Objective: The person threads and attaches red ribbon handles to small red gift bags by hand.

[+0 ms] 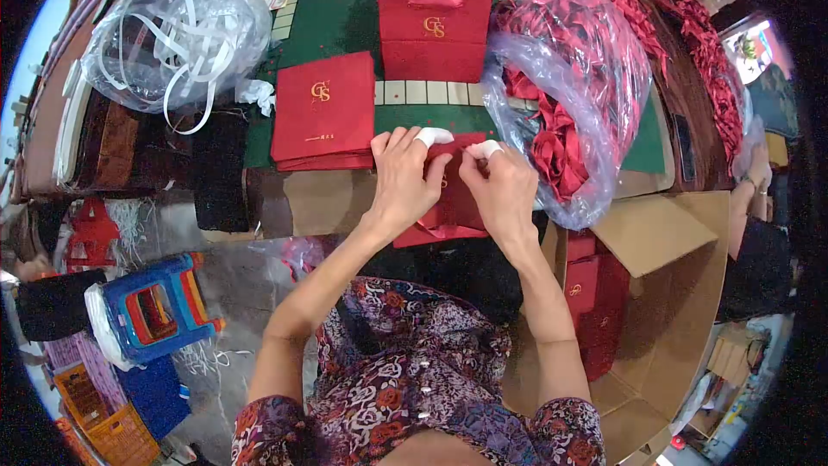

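A small red paper bag [457, 200] with a gold logo and a red ribbon lies at the table's front edge, between my hands. My left hand [405, 174] is at the bag's upper left, its fingers bent, with white tape round one finger. Opposite it, my right hand [502, 185] pinches at the bag's top right edge and also has a taped finger. What lies between its fingertips is too small to make out. A stack of flat red bags [323, 112] lies just left of my left hand.
An upright red bag full of ribbons [435, 30] stands behind my hands. A plastic bag of red ribbons [569, 95] lies to the right, a bag of white ribbons [181, 39] at the back left. An open carton [660, 328] holds red bags. At the right edge is another person's arm [749, 198].
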A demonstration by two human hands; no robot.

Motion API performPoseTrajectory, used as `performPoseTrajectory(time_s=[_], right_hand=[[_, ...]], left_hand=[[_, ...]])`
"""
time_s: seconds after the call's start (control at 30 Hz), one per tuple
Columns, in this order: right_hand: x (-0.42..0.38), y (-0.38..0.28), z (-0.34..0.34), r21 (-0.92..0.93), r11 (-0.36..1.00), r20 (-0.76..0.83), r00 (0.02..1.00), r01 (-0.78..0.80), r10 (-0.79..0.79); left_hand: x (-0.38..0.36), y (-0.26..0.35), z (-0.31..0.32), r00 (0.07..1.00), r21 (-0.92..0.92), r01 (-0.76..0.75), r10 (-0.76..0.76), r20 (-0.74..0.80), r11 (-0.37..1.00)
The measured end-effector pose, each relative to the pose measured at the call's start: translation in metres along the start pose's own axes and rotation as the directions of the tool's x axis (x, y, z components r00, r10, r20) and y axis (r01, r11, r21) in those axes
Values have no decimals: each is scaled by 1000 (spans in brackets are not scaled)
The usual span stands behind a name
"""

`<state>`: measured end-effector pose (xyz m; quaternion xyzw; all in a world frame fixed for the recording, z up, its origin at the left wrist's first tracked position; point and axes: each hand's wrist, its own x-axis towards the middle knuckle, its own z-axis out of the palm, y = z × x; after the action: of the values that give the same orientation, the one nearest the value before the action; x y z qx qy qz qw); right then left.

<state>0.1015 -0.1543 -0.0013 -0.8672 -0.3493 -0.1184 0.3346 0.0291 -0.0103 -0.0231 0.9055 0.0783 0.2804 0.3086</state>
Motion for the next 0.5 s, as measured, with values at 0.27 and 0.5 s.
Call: performPoseTrajectory(time_s=[0.27,0.5], right_hand=[[1,-7,2,-83,995,-4,999,49,-50],[2,-2,7,61,995,41,996,-79,77]], left_hand=[[-1,2,-2,999,-20,-5,4,-44,1000],[1,-1,-2,1000,-1,-8,8,-11,1000]])
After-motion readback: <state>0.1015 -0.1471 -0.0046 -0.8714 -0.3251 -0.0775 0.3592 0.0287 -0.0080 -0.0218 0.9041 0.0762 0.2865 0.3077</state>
